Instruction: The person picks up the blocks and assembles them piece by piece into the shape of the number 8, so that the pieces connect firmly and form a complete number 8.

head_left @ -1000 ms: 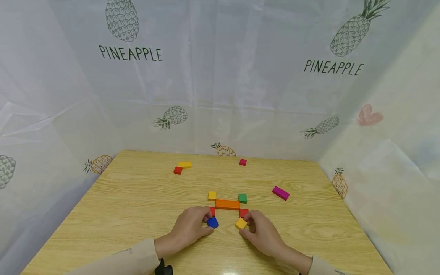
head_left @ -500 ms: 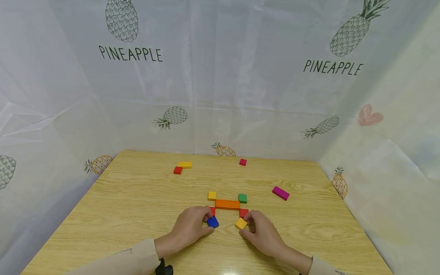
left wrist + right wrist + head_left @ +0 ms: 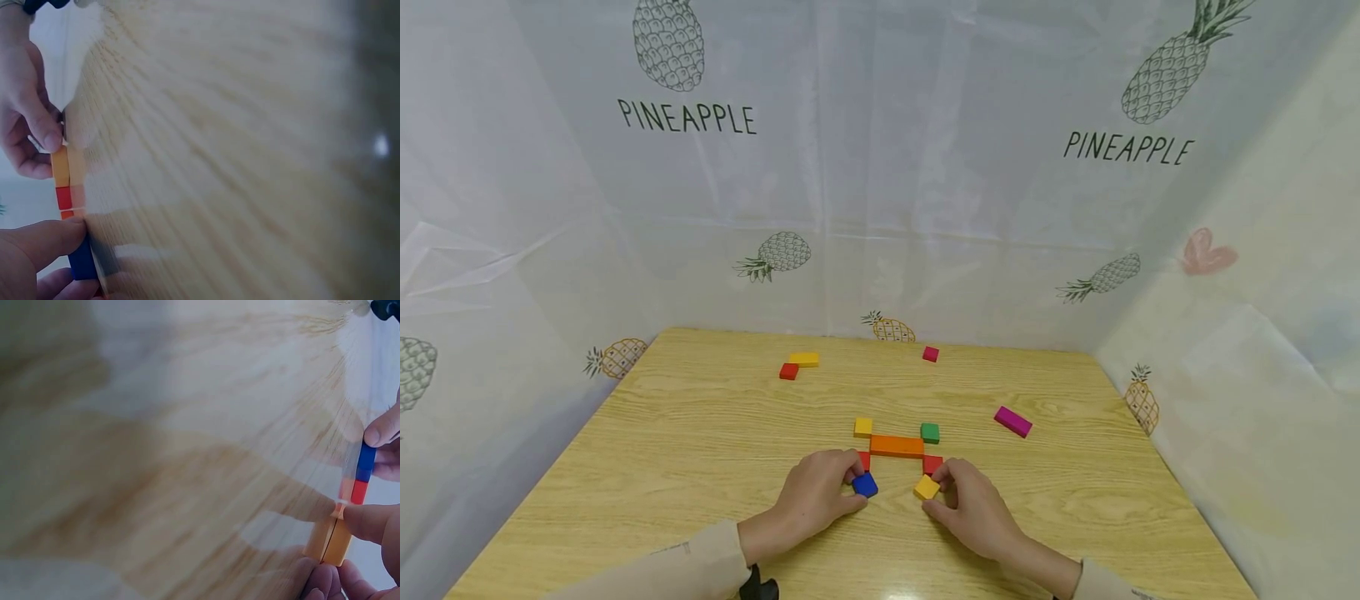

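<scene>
My left hand point(image 3: 816, 493) pinches a blue block point(image 3: 865, 485) between thumb and fingers, close to the table top. Just beyond it a red block point(image 3: 864, 461) is partly covered by my fingers. On the other side, my right hand point(image 3: 972, 508) pinches a yellow block point(image 3: 927, 487), turned at an angle beside a second red block point(image 3: 932, 464). An orange bar point(image 3: 897, 447) lies between the two red blocks. A yellow square block point(image 3: 863, 427) and a green block point(image 3: 930, 432) sit at its far corners. In the left wrist view the blue block point(image 3: 82, 259) is under my thumb.
Farther back on the wooden table point(image 3: 715, 417) lie a yellow bar point(image 3: 804, 359) with a red block point(image 3: 788, 372) against it, and a crimson block point(image 3: 931, 354). A magenta bar point(image 3: 1013, 422) rests to the right. Pineapple-print sheeting point(image 3: 880, 183) surrounds the table's back and sides.
</scene>
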A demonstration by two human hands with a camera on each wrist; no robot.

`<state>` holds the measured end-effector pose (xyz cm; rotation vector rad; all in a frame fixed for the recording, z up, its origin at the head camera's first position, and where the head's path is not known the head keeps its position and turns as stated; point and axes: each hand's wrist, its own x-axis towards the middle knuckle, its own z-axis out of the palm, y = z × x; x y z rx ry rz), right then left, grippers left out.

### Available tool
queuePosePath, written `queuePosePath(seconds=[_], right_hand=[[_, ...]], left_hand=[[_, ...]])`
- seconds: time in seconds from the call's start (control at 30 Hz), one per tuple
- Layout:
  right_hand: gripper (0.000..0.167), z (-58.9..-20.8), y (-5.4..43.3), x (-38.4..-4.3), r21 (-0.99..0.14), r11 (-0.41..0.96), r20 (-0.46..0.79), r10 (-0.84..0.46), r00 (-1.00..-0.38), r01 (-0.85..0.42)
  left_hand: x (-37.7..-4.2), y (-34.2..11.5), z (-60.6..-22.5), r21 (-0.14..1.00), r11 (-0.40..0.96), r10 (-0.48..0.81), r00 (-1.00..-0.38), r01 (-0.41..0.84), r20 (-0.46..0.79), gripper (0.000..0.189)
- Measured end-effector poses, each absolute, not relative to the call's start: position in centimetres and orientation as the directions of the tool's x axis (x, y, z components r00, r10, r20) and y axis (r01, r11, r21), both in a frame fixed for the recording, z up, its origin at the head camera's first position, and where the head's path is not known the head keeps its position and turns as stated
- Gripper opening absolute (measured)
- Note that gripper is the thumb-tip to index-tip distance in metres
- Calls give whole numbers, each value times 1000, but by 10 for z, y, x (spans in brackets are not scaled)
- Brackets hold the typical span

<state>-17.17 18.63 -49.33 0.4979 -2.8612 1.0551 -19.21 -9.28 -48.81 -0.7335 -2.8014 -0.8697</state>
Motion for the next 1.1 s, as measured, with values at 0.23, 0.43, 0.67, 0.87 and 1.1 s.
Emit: queuePosePath(seconds=[0.23,0.43,0.67,0.87,1.1], right_hand=[[33,-494,187,-173,-616,720,161,-283,-945,-320],[33,-494,187,-173,-616,717,167,-287,-943,-328],[33,-493,187,-173,-616,724,153,-277,-949,-311],[33,-494,187,-174,-615,729,141,-273,-952,-300],[34,-494,186,-174,-620,729,127,-271,-954,-289]], left_hand=[[-192,-92,-491,518,721,397,-887,460,236,29],[-190,-91,-492,542,713,384,-894,445,230,29],[-186,-93,-494,581,695,358,-904,424,233,31],[-183,-94,-495,596,685,340,-908,418,245,30],[-183,-94,-496,612,686,320,-918,394,233,30]])
